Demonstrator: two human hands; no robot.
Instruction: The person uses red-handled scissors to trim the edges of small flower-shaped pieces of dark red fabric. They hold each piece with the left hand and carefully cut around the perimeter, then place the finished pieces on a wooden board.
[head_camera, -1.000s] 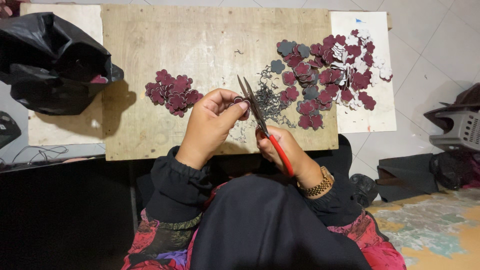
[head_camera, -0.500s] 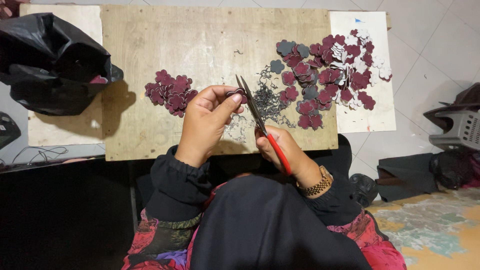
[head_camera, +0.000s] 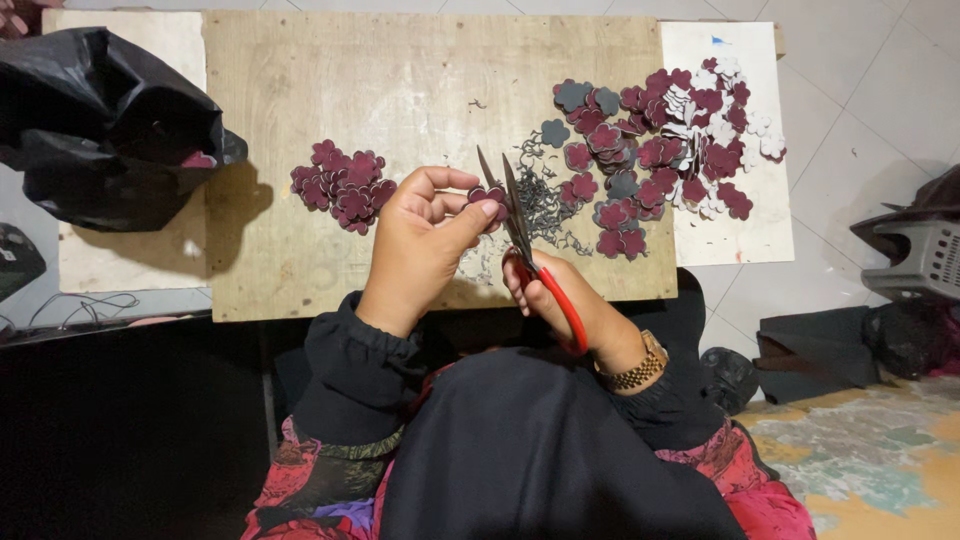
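Seen from above, the left hand pinches a small maroon flower-shaped piece between thumb and fingers, right at the blades of red-handled scissors gripped by the right hand. Both work over a wooden board. A small pile of maroon pieces lies left of the hands; a larger heap of maroon and grey pieces spreads to the right, partly onto a white sheet. Dark trimmings litter the board between. A black plastic bag sits far left.

Maroon flower cutouts, red-handled scissors, black bag.
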